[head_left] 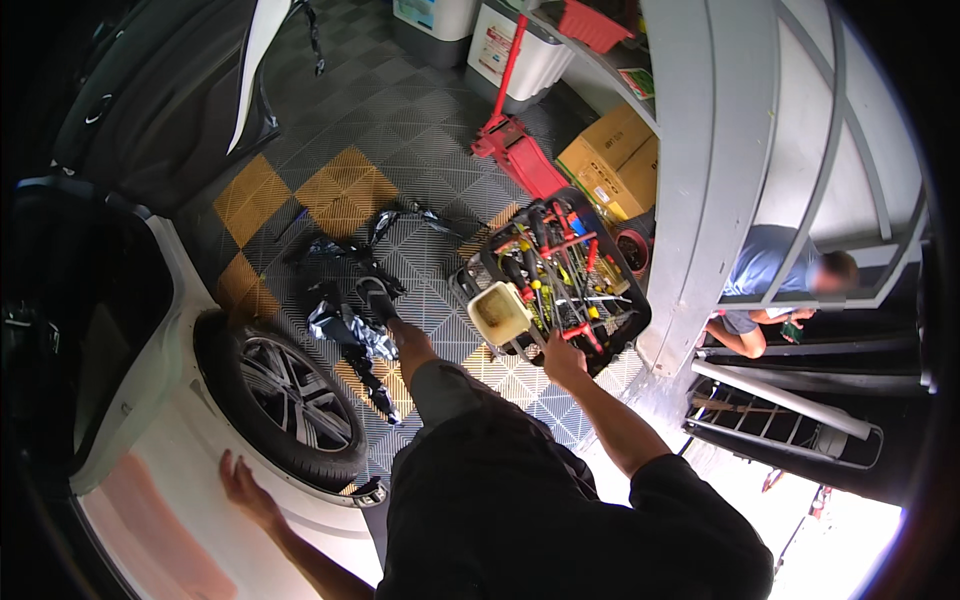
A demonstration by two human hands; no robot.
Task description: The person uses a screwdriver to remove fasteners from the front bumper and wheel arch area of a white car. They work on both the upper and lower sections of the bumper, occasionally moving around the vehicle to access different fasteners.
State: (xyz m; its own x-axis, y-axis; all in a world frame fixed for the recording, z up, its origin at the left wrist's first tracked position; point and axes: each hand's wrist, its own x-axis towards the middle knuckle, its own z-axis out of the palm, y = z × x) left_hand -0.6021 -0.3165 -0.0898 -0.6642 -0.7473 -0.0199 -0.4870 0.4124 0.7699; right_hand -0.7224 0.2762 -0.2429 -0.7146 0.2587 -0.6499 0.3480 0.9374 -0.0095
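Note:
My right hand (566, 360) is closed at the near edge of a black tool tray (628, 338); what its fingers grip, if anything, I cannot make out. Heaped in the tray are screwdrivers, pliers and other hand tools with red, yellow and black handles. Beside that hand, at the tray's left side, sits a cream square tub (500, 313) with a brownish inside. Off to the left, my left hand (247, 492) has its fingers apart, close to the white car's body (200, 440); whether it touches the panel I cannot tell. A reddish-brown patch (150, 520) marks the panel nearby.
The car's wheel (295, 390) is left of my legs. Crumpled dark plastic sheeting (345, 325) lies around my foot on the tiled floor. Beyond the tray stand a red floor jack (520, 155) and a cardboard box (612, 160). Another person (775, 265) sits at the right.

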